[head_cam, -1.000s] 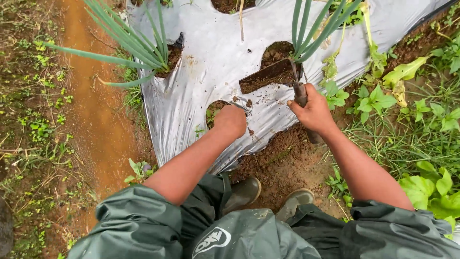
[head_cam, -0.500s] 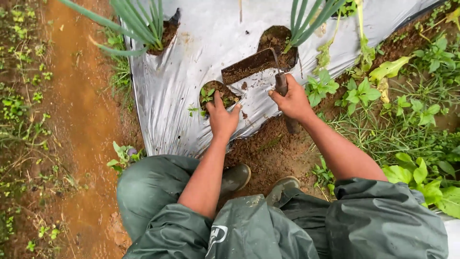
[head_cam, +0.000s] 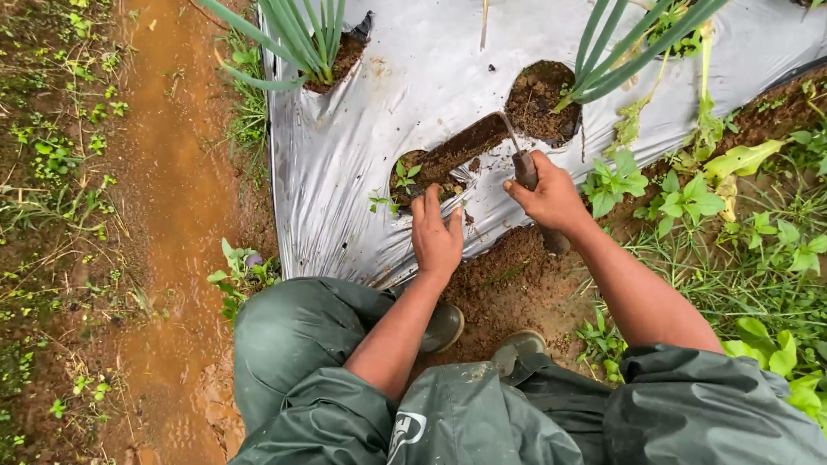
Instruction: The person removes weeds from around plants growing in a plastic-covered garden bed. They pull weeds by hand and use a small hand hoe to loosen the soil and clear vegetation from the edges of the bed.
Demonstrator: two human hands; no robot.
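Left hand (head_cam: 438, 234): laid flat with fingers spread at the near edge of the planting hole (head_cam: 418, 175), fingertips reaching the small weeds (head_cam: 403, 172) inside; nothing is pinched.
Right hand (head_cam: 551, 195): closed in a fist around the handle of the hand hoe (head_cam: 482, 142), gripped low so the blade can be angled.
Hand hoe: its flat, soil-caked blade is rested across the plastic mulch sheet (head_cam: 345, 155), between the weedy hole and the hole of the green onion plant (head_cam: 629, 43).
Mulch sheet: spread over the bed, with soil exposed only at the cut holes.
Boots (head_cam: 478, 336): planted on bare soil at the sheet's edge, beside the muddy furrow (head_cam: 164, 215).
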